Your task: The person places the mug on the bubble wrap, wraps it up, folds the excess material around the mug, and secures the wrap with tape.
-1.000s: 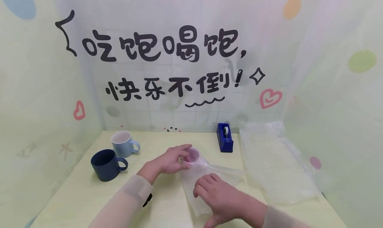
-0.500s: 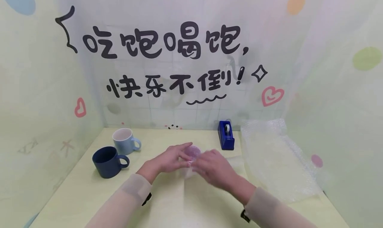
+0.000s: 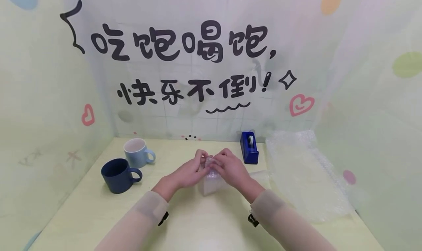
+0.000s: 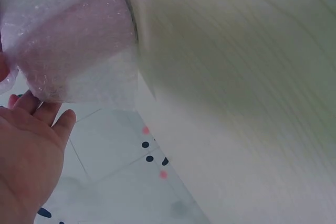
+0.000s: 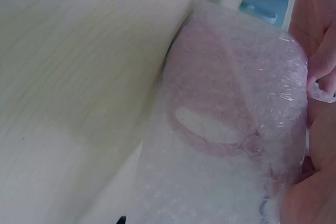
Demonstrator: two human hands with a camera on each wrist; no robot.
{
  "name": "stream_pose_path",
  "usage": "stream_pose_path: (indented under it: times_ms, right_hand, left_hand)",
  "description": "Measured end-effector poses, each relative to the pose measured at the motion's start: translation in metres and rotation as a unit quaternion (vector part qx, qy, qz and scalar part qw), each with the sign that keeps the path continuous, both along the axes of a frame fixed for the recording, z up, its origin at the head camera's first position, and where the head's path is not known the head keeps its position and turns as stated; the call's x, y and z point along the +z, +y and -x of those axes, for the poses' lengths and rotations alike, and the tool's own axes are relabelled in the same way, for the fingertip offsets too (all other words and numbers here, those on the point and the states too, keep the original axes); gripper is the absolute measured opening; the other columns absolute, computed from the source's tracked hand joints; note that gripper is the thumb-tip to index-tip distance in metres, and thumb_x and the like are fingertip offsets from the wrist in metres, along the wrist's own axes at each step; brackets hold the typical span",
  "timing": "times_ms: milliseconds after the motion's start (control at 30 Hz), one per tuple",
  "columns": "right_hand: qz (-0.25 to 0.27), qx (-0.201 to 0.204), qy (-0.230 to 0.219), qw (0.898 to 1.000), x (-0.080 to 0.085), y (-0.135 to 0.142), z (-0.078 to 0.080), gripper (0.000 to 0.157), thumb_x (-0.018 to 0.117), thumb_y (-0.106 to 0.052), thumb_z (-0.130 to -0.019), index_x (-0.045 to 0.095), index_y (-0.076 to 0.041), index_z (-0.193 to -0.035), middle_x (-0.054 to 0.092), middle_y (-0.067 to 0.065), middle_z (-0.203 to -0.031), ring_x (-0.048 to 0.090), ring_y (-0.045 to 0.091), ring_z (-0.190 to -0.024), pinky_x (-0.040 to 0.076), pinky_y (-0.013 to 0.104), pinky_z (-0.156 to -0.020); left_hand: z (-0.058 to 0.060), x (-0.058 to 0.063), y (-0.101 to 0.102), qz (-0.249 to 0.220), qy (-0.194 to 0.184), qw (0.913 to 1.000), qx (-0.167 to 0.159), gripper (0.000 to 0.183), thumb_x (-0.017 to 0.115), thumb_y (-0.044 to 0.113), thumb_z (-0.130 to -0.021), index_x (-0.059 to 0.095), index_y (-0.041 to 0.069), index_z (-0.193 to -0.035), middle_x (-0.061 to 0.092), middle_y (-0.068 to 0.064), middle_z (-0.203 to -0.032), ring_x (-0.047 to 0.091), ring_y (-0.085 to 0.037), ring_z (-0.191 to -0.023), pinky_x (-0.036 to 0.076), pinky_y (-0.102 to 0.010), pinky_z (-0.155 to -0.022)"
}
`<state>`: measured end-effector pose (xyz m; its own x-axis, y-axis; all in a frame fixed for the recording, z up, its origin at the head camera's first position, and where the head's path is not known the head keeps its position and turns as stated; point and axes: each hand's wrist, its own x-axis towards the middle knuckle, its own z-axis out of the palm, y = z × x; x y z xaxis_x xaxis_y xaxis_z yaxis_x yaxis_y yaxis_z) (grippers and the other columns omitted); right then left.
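Note:
A pinkish mug wrapped in bubble wrap stands on the table between my two hands; its handle shows through the film in the right wrist view. My left hand holds the wrap at the mug's upper left, fingertips bent at the rim. From the other side my right hand pinches the film over the mug's opening. The fingers of both hands nearly meet there and hide most of the rim. A loose flap of wrap trails to the right.
On the left stand a dark blue mug and a light blue mug. A blue tape dispenser sits behind my right hand. Flat bubble wrap sheets lie on the table's right side, near the printed curtain wall.
My right hand has moved forward from the near part of the wrap to the mug's top, folding the film up over the opening. My left hand's fingers have shifted at the rim.

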<state>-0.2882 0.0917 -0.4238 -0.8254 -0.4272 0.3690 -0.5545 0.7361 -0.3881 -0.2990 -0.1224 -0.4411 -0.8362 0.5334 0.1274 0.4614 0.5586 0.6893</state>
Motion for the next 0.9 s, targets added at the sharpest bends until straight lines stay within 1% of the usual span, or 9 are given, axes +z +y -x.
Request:
stream_pose_path:
  times_ms: [167, 300, 367, 433, 533, 600, 667, 767, 900]
  right_hand:
    - [0.02, -0.045, -0.025, 0.998, -0.002, -0.002, -0.002, 0.033, 0.079, -0.025, -0.104, 0.063, -0.006, -0.126, 0.06, 0.012, -0.122, 0.062, 0.021, -0.096, 0.063, 0.039, -0.087]
    - [0.019, -0.043, 0.071, 0.996, -0.003, 0.002, -0.008, 0.039, 0.082, -0.022, -0.101, 0.059, -0.004, -0.126, 0.063, 0.015, -0.122, 0.065, 0.028, -0.104, 0.061, 0.044, -0.095]
    - [-0.021, -0.026, 0.129, 0.991, -0.003, 0.006, -0.012, 0.032, 0.081, -0.023, -0.1, 0.066, -0.004, -0.121, 0.069, 0.013, -0.118, 0.066, 0.03, -0.111, 0.059, 0.047, -0.1]
    - [-0.073, -0.005, 0.158, 0.985, -0.004, 0.011, -0.017, 0.025, 0.077, -0.026, -0.101, 0.072, -0.007, -0.116, 0.074, 0.011, -0.115, 0.068, 0.031, -0.113, 0.058, 0.05, -0.102]
    - [-0.146, 0.018, 0.145, 0.978, -0.008, 0.016, -0.023, 0.029, 0.071, -0.034, -0.103, 0.077, -0.012, -0.121, 0.078, 0.007, -0.121, 0.069, 0.029, -0.12, 0.055, 0.051, -0.105]
    - [-0.178, 0.023, 0.128, 0.975, -0.01, 0.017, -0.026, 0.037, 0.069, -0.04, -0.104, 0.076, -0.014, -0.13, 0.077, 0.005, -0.128, 0.068, 0.028, -0.126, 0.053, 0.052, -0.11]
    - [-0.192, 0.026, 0.113, 0.974, -0.012, 0.018, -0.027, 0.044, 0.07, -0.044, -0.105, 0.074, -0.015, -0.137, 0.076, 0.004, -0.135, 0.066, 0.028, -0.131, 0.05, 0.056, -0.114]
    - [-0.204, 0.03, 0.102, 0.973, -0.013, 0.016, -0.028, 0.049, 0.074, -0.047, -0.104, 0.072, -0.014, -0.14, 0.075, 0.005, -0.139, 0.064, 0.03, -0.136, 0.046, 0.063, -0.118]
    - [-0.198, 0.034, 0.07, 0.977, -0.01, 0.012, -0.024, 0.042, 0.077, -0.044, -0.102, 0.074, -0.012, -0.13, 0.075, 0.007, -0.143, 0.06, 0.034, -0.144, 0.037, 0.07, -0.123]
  left_hand:
    - [0.002, 0.001, 0.002, -0.004, 0.014, 0.9999, 0.006, 0.044, 0.061, 0.024, -0.112, 0.029, 0.013, -0.141, 0.06, -0.023, -0.159, 0.069, -0.028, -0.124, 0.053, -0.05, -0.107]
    - [0.002, 0.0, 0.002, -0.014, 0.015, 0.9997, 0.009, 0.046, 0.064, 0.02, -0.11, 0.03, 0.014, -0.139, 0.06, -0.025, -0.158, 0.069, -0.032, -0.131, 0.054, -0.052, -0.109]
    - [0.002, 0.001, 0.002, -0.012, 0.02, 0.9996, 0.015, 0.043, 0.066, 0.021, -0.109, 0.035, 0.015, -0.138, 0.063, -0.026, -0.154, 0.07, -0.034, -0.13, 0.055, -0.051, -0.107]
    - [0.002, 0.002, 0.002, -0.006, 0.024, 0.9995, 0.019, 0.037, 0.067, 0.021, -0.108, 0.043, 0.017, -0.135, 0.07, -0.022, -0.146, 0.073, -0.032, -0.119, 0.058, -0.048, -0.1]
    - [0.001, 0.004, 0.002, 0.01, 0.036, 0.9992, 0.016, 0.023, 0.065, 0.021, -0.109, 0.058, 0.016, -0.13, 0.075, -0.014, -0.125, 0.07, -0.026, -0.102, 0.058, -0.041, -0.09]
    - [0.0, 0.004, 0.002, 0.024, 0.045, 0.9987, 0.009, 0.016, 0.062, 0.02, -0.11, 0.068, 0.015, -0.125, 0.074, -0.016, -0.132, 0.072, -0.027, -0.104, 0.059, -0.041, -0.091]
    - [-0.002, 0.003, 0.002, 0.037, 0.052, 0.9979, 0.004, 0.017, 0.059, 0.019, -0.112, 0.076, 0.014, -0.116, 0.068, -0.019, -0.149, 0.072, -0.032, -0.123, 0.06, -0.044, -0.098]
    - [-0.004, 0.002, 0.004, 0.049, 0.045, 0.9978, 0.0, 0.03, 0.054, 0.02, -0.113, 0.077, 0.012, -0.095, 0.042, -0.018, -0.174, 0.062, -0.037, -0.144, 0.057, -0.049, -0.107]
    - [-0.008, 0.002, 0.006, 0.051, 0.016, 0.9986, 0.006, 0.038, 0.051, 0.026, -0.112, 0.079, 0.011, -0.092, 0.034, -0.011, -0.18, 0.05, -0.04, -0.156, 0.05, -0.055, -0.118]
